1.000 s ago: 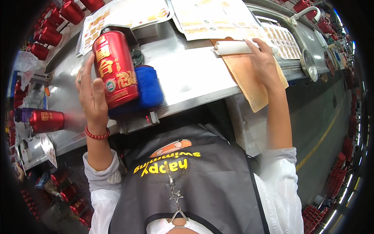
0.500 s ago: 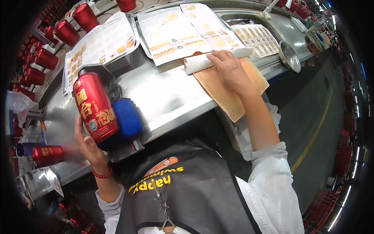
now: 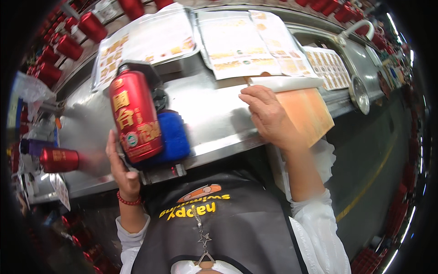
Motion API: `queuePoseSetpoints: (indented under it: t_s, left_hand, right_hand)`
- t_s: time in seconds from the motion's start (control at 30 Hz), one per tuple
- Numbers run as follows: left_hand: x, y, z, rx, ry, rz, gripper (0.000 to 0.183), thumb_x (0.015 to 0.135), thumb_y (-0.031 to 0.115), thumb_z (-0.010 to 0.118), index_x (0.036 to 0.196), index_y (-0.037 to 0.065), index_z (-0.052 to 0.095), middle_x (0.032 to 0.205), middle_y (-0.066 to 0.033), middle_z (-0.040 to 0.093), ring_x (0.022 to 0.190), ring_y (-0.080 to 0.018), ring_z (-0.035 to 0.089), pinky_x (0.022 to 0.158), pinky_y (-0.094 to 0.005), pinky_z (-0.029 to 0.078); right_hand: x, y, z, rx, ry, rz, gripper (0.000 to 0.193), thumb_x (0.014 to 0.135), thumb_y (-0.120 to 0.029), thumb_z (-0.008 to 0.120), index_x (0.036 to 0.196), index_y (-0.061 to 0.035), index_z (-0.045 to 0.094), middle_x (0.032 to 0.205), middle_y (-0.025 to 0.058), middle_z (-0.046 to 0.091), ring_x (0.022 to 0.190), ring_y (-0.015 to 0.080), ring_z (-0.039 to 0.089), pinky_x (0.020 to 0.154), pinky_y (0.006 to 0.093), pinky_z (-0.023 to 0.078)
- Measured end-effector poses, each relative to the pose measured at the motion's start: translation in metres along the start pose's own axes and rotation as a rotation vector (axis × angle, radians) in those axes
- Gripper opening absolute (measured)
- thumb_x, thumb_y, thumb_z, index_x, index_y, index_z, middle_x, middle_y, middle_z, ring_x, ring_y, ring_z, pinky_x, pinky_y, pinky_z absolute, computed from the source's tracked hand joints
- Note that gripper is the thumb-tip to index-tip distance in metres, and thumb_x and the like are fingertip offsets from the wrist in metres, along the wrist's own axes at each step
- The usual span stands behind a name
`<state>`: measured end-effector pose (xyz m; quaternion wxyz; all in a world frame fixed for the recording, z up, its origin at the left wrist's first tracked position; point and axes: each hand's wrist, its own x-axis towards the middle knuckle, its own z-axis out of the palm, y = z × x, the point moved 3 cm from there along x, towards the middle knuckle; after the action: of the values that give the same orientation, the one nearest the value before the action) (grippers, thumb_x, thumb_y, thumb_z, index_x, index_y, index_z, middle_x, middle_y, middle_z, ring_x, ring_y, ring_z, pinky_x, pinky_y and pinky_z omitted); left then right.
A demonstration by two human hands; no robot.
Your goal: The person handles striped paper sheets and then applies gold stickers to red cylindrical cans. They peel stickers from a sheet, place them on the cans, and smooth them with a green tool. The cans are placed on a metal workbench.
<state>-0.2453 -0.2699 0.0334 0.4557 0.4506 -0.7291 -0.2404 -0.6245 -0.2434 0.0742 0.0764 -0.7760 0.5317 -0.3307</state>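
A red bottle (image 3: 136, 116) with gold characters and a dark neck rests tilted in a dark holder, against a blue cloth pad (image 3: 173, 136). My left hand (image 3: 124, 176) lies along the bottle's lower left side, fingers stretched and thumb apart, not wrapped round it. My right hand (image 3: 271, 116) is over the metal bench, just in front of a rolled white sheet (image 3: 292, 83) on an orange-tan board (image 3: 309, 114). Its fingers are bent together in a pinch; whatever they hold is too small or blurred to tell.
Printed decal sheets (image 3: 232, 41) lie on trays at the back, with another decal sheet (image 3: 329, 68) beside the sink tap (image 3: 360, 27). A metal bowl (image 3: 359, 95) sits at the bench's right edge. A red bottle (image 3: 59, 160) lies at the left; more red bottles (image 3: 92, 27) stand behind.
My right hand has come off the rolled sheet, toward me, and its fingers have drawn into a pinch. The whole view has shifted; my left hand stays beside the bottle.
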Motion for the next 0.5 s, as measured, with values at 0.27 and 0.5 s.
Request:
queuePoseSetpoints:
  t_s: [0.27,0.5]
  left_hand:
    - [0.009,0.010,0.005,0.316,-0.088,0.135,0.096,0.087,0.057,0.068,0.150,-0.006,0.031,0.146,-0.0235,0.046,0.135,-0.0432,0.038,0.115,-0.0532,0.026]
    - [0.006,0.005,0.007,0.216,-0.022,0.078,0.092,0.089,0.058,0.065,0.149,-0.005,0.035,0.145,-0.0207,0.048,0.135,-0.0421,0.038,0.114,-0.0512,0.029]
  right_hand:
    - [0.021,-0.026,0.023,0.058,-0.060,-0.065,0.034,0.079,0.010,0.057,0.112,0.0040,0.062,0.113,0.0176,0.061,0.108,0.0374,0.057,0.094,0.0431,0.048]
    - [0.018,-0.028,0.033,0.025,-0.143,-0.042,0.036,0.078,0.010,0.058,0.113,0.0039,0.061,0.114,0.0171,0.060,0.112,0.0375,0.055,0.096,0.0443,0.047]
